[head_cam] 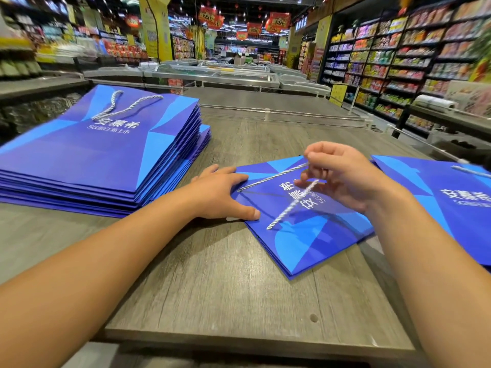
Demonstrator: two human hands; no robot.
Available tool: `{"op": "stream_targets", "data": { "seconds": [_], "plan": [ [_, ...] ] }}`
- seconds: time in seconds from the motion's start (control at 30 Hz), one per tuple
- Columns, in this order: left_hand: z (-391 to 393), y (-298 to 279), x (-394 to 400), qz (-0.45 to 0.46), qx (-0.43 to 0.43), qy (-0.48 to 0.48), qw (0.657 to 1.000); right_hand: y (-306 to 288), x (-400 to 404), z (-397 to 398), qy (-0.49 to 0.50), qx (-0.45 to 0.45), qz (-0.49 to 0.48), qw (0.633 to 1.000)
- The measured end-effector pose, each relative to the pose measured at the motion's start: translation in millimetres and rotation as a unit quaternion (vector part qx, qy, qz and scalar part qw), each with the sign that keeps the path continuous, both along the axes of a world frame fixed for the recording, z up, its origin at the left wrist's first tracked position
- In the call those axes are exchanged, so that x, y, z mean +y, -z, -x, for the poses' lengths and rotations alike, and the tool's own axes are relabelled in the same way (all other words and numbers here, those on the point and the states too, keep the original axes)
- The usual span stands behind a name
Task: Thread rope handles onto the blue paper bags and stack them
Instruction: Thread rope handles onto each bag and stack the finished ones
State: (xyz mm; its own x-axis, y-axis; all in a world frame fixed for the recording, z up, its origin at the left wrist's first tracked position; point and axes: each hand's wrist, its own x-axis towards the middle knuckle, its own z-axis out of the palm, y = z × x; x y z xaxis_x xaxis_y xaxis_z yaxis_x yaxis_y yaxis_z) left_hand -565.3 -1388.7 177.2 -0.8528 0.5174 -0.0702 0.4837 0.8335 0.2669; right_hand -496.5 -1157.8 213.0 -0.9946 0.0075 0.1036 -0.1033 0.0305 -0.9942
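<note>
Two hands (223, 192), one rope (271, 179)

We see a grey wood-grain bench (218, 288) with a small round hole near its front edge. Beyond it stand long glass-topped chest freezers (212, 74). Tall dark shelves of colourful packaged goods (398, 62) line the right side, and red hanging banners (279, 21) dangle from the ceiling.

I read white Chinese characters 安慕希 on the top bag of the left stack (106, 144), upside down, with a smaller line starting "5G" beneath. The right bag (451, 203) repeats 安慕希. The red hanging banners (279, 22) are too blurred.
</note>
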Motion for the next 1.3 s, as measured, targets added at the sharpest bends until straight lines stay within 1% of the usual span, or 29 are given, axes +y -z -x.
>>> {"op": "stream_targets", "data": {
  "seconds": [0.03, 0.07, 0.13, 0.2, 0.27, 0.33, 0.4, 0.5, 0.57, 0.6, 0.63, 0.7, 0.73, 0.8, 0.83, 0.87, 0.93, 1.0, 1.03, 1.07, 1.13, 1.2, 1.23, 1.3],
  "plan": [
    [1, 0, -1, -0.001, -0.003, -0.002, 1.0, -1, 1, -2, -0.026, -0.008, 0.054, 0.998],
    [2, -1, -2, 0.001, -0.004, -0.003, 1.0, -2, -1, -3, -0.043, -0.015, 0.085, 0.995],
    [2, -2, -3, 0.008, -0.009, -0.003, 1.0, -1, -5, -2, -0.05, -0.015, 0.102, 0.993],
    [0, -3, -1, 0.005, -0.009, -0.003, 1.0, 2, -9, 4, -0.008, -0.014, 0.088, 0.996],
    [0, -3, -1, 0.005, -0.009, -0.002, 1.0, 4, -7, 10, 0.07, -0.005, 0.046, 0.996],
    [-1, -2, -1, 0.017, -0.01, 0.005, 1.0, 5, 2, 14, 0.161, 0.004, -0.017, 0.987],
    [0, -1, -2, 0.032, -0.005, 0.017, 0.999, 8, 12, 15, 0.208, 0.001, -0.069, 0.976],
    [-1, 0, -3, 0.043, 0.003, 0.022, 0.999, 16, 13, 19, 0.19, -0.014, -0.102, 0.976],
    [-2, 0, -1, 0.025, 0.001, 0.014, 1.0, 22, 9, 22, 0.161, -0.01, -0.106, 0.981],
    [-3, -1, 0, 0.007, 0.002, 0.008, 1.0, 25, 9, 24, 0.153, -0.006, -0.131, 0.979],
    [-2, -1, 1, -0.011, 0.003, 0.001, 1.0, 27, 10, 25, 0.155, -0.004, -0.182, 0.971],
    [-2, -2, 2, -0.035, 0.007, -0.011, 0.999, 26, 9, 21, 0.174, -0.008, -0.298, 0.939],
    [-2, -2, 2, -0.035, 0.013, -0.013, 0.999, 25, 8, 20, 0.186, 0.004, -0.332, 0.925],
    [-2, -2, 2, -0.028, 0.023, -0.013, 0.999, 24, 7, 19, 0.19, 0.026, -0.346, 0.918],
    [-2, -2, 1, -0.028, 0.024, -0.013, 0.999, 24, 5, 18, 0.182, 0.015, -0.352, 0.918],
    [-2, -3, 1, -0.029, 0.024, -0.013, 0.999, 24, 3, 17, 0.166, -0.008, -0.377, 0.911],
    [-2, -4, 0, -0.03, 0.024, -0.013, 0.999, 26, 2, 18, 0.127, -0.053, -0.453, 0.881],
    [-2, -4, 0, -0.028, 0.027, -0.014, 0.999, 27, 2, 17, 0.116, -0.079, -0.502, 0.854],
    [-2, -4, 1, -0.026, 0.029, -0.017, 0.999, 26, 2, 16, 0.124, -0.079, -0.506, 0.85],
    [-2, -4, 0, -0.024, 0.031, -0.022, 0.999, 25, 3, 16, 0.132, -0.072, -0.498, 0.854],
    [-1, -4, -1, -0.013, 0.038, -0.038, 0.998, 23, 3, 15, 0.151, -0.04, -0.463, 0.872],
    [-1, -4, -2, 0.006, 0.057, -0.059, 0.997, 24, 4, 16, 0.177, -0.016, -0.435, 0.883],
    [-1, -5, -2, 0.021, 0.071, -0.072, 0.995, 24, 5, 17, 0.189, -0.021, -0.431, 0.882],
    [-1, -6, -2, 0.051, 0.096, -0.094, 0.99, 25, 7, 18, 0.199, -0.064, -0.453, 0.866]
  ]
}}
